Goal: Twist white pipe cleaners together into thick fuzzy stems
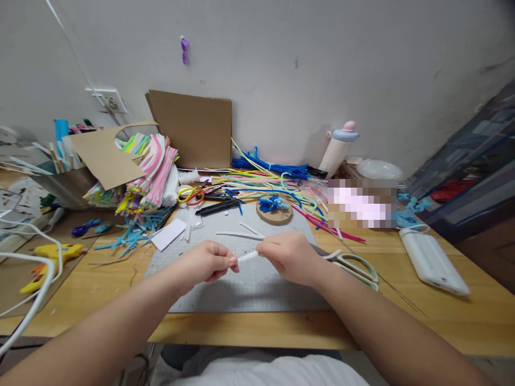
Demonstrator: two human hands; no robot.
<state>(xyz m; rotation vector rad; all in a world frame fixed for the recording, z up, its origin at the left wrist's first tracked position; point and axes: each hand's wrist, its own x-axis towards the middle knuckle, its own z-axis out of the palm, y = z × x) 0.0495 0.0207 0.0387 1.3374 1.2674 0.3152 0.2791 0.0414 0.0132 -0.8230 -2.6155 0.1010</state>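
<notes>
A short white pipe cleaner is stretched between my two hands above the grey cutting mat. My left hand pinches its left end between thumb and fingertips. The other end is gripped by my right hand, whose fingers are bent around it and partly hidden. Thin white strips lie on the mat just beyond the right hand. Scissors with pale green handles rest by my right wrist, their blades partly covered by the hand.
A yellow glue gun lies at the left. Bundled coloured pipe cleaners stand behind it. Farther back are orange-and-yellow scissors, a black pen, a wooden disc with blue flowers, and a bottle. A white power bank sits right.
</notes>
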